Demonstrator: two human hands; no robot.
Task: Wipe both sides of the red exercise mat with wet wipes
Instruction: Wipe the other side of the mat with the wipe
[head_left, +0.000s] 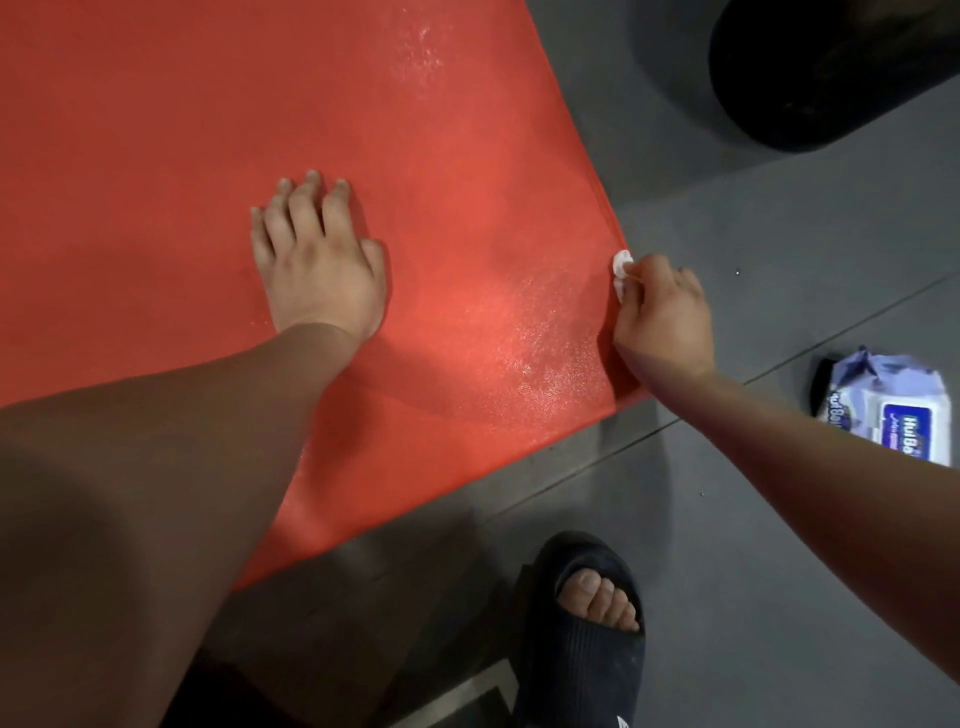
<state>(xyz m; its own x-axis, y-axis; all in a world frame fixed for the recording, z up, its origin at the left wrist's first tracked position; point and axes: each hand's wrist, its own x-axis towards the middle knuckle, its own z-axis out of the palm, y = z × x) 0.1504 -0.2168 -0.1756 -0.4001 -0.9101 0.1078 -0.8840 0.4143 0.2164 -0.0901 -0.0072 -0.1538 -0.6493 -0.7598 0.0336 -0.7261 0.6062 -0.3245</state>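
Clearly damp, the one red mat fills the upper left of the frame, glistening near its right edge. One left hand presses flat on it, fingers spread; one right hand pinches one white wipe against that edge. One wipes pack lies at far right.

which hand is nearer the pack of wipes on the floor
Right. The right hand, pinching a wipe at the edge of the mat, is up and left of the pack of wipes; the left hand rests on the mat, much farther left.
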